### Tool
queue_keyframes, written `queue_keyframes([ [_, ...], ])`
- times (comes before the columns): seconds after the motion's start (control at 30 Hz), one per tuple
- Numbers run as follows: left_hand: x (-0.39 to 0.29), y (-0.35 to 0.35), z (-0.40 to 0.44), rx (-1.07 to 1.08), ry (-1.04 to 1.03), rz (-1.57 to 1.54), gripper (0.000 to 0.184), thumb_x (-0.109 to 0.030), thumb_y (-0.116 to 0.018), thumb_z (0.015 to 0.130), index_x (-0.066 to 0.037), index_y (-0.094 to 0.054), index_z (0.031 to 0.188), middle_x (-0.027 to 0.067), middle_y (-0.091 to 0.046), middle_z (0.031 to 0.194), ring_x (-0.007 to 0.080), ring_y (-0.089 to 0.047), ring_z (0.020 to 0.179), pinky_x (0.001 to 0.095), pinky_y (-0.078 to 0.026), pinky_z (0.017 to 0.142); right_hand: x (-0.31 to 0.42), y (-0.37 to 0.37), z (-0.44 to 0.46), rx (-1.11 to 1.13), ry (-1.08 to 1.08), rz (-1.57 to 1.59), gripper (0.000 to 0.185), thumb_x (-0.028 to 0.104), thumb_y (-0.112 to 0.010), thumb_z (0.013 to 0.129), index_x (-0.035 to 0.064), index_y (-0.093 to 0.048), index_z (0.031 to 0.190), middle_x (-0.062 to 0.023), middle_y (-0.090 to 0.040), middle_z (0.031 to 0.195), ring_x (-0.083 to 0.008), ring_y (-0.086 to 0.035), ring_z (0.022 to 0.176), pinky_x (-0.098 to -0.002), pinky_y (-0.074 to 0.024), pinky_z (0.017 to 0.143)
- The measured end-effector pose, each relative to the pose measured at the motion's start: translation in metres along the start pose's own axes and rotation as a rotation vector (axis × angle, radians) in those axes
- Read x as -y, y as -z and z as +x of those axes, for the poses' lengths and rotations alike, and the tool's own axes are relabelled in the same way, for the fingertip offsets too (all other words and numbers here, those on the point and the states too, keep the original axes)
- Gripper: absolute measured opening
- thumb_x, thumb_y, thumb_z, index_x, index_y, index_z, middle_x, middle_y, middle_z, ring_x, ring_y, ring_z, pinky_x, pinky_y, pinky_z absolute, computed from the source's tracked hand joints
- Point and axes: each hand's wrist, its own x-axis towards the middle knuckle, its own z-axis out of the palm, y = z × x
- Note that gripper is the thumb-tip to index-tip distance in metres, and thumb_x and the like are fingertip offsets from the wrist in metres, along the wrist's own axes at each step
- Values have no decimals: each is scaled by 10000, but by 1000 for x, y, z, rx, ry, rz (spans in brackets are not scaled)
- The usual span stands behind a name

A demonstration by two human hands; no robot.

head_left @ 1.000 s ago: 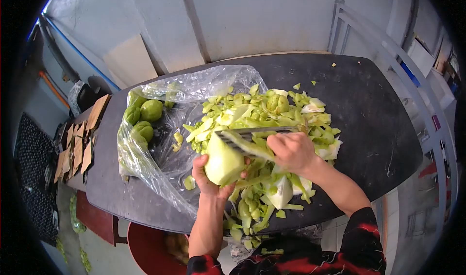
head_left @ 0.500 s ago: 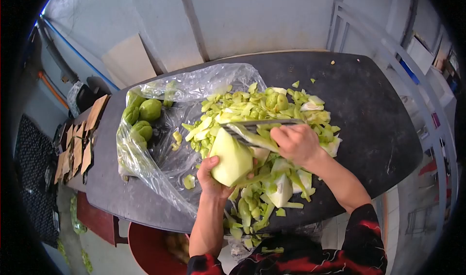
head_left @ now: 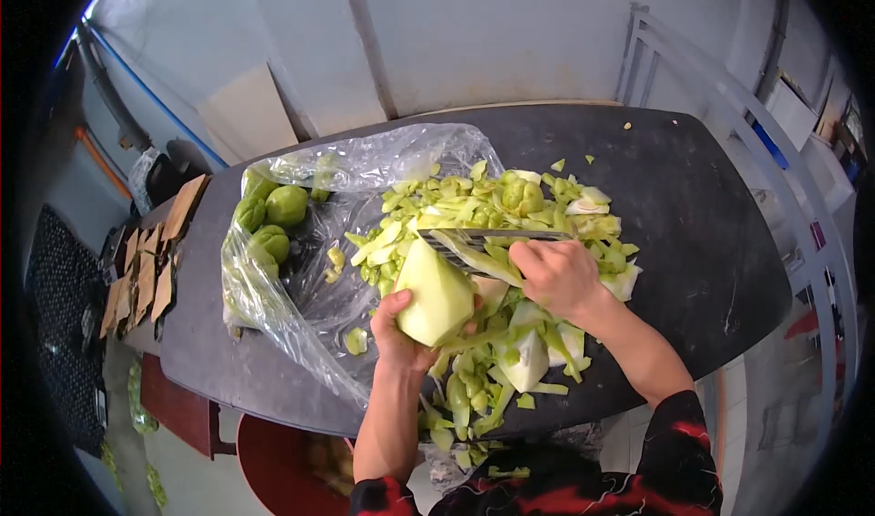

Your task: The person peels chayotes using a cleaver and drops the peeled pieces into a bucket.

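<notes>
My left hand [head_left: 401,335] is closed around the lower part of a pale, peeled chayote [head_left: 435,297], thumb on its left side. In a closed grip, my right hand [head_left: 558,277] holds a knife [head_left: 497,234], its blade reaching left to the upper part of the chayote. A long strip of green peel [head_left: 469,253] lies along the blade. Beneath both hands spreads a heap of chayote peelings [head_left: 474,393], with whitish cut pieces [head_left: 524,361] among them.
Several unpeeled green chayotes [head_left: 286,206] lie in a clear plastic bag [head_left: 283,320] at the left of the dark table [head_left: 697,215]. Below its front edge stands a red tub [head_left: 264,466]. A metal railing [head_left: 729,87] rises at right; cardboard pieces [head_left: 146,274] lie at far left.
The view has shifted slightly. Both hands, the chayote and the knife keep nearly the same positions, with the blade still at the chayote's upper part.
</notes>
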Motion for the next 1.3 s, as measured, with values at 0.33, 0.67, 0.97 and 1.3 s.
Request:
queue_keyframes([
  [0.33,-8,2,8,-283,-94,28,604,-435,-530,883,-87,-481,1375,154,-606,1242,379,-614,1087,537,-543,794,13,12,4,-22,-38,123,202,-63,-582,626,48,-505,776,-82,-506,587,-278,-585,515,-375,-462,457],
  [0.67,-53,47,8,-551,-262,376,791,-182,-596,880,-88,-227,1573,155,-449,1436,301,-515,1268,439,-477,1009,13,33,9,278,-267,169,220,81,-657,804,18,-548,984,-127,-645,787,-332,-678,680,-437,-550,612],
  [0.97,-54,78,10,-747,-403,1693,671,-191,-738,803,17,-502,1396,258,-646,1152,389,-636,1076,437,-488,959,10,36,-3,406,-235,448,358,-2,-563,851,-40,-547,1207,-197,-635,1011,-370,-627,958,-449,-502,816],
  [1.3,28,-44,0,-4,-559,2265,893,-115,-764,602,-340,-515,1430,178,-335,1516,424,-281,1395,566,-273,1117,2,34,3,274,-237,419,174,-39,-603,821,5,-470,924,-179,-654,802,-410,-644,826,-489,-492,709],
])
